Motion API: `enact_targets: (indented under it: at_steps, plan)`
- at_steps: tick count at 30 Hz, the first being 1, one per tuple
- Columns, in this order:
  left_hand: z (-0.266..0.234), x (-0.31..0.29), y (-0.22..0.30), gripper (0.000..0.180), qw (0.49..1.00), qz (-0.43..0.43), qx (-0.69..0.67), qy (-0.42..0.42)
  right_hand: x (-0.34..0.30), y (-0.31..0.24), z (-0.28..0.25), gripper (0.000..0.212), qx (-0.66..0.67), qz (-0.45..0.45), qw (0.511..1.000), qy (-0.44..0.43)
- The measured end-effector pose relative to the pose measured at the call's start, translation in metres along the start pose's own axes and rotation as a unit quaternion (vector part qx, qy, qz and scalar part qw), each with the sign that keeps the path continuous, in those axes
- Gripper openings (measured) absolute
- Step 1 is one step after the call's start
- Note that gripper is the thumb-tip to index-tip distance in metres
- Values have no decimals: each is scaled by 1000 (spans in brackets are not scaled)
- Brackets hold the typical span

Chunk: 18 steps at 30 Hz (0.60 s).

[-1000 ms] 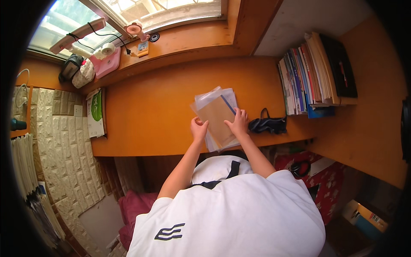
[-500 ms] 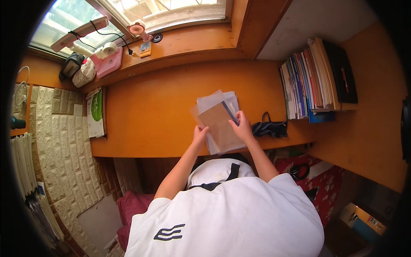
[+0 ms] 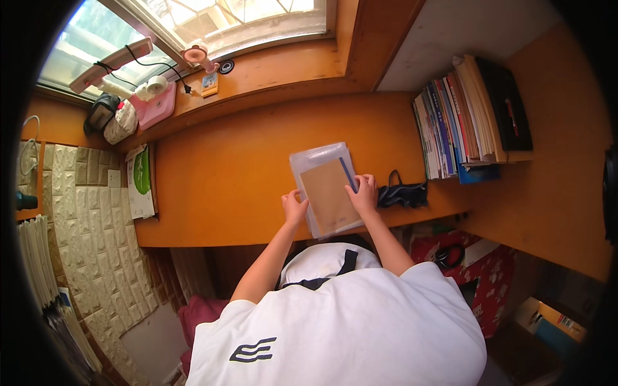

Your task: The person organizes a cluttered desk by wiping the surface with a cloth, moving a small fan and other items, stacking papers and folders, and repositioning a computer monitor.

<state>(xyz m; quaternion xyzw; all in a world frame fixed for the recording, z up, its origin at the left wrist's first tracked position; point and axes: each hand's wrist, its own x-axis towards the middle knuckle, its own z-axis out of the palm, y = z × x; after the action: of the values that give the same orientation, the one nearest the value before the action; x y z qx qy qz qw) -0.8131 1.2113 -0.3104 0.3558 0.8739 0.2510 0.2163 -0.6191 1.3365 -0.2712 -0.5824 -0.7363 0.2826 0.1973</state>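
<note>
A brown notebook [image 3: 329, 196] with a dark blue spine strip lies on top of several clear plastic sleeves [image 3: 317, 156], near the front edge of the wooden desk. The sleeves stick out past its top and left sides. My left hand [image 3: 295, 207] is closed at the left edge of the stack, thumb on top. On the opposite side, my right hand [image 3: 364, 193] grips the notebook by its spine edge. How far the fingers reach under the stack is hidden. Beside my right hand rests a dark cloth pouch [image 3: 402, 195] with a loop.
A row of books and folders [image 3: 457, 122] stands at the back right of the desk [image 3: 219, 174]. At the left edge is a calendar [image 3: 141, 180] with a green picture. The window sill holds a pink lamp [image 3: 156, 106], a small pink fan [image 3: 196, 56] and a small box [image 3: 210, 84].
The sleeves, fanned out and skewed before, now lie more evenly beneath the notebook. The notebook has turned slightly more upright, and both hands have come down a little nearer to me.
</note>
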Motion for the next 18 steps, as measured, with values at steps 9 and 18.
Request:
enact_targets:
  at_steps: [9, 18]
  plan:
    - [-7, -12, 30, 53, 993, -79, -86, -26, -7, -2, 12, 33, 48, 48, 997, 31]
    - [-14, -9, 31, 25, 947, -65, -315, -13, -20, 4, 11, 25, 202, 20, 978, 44]
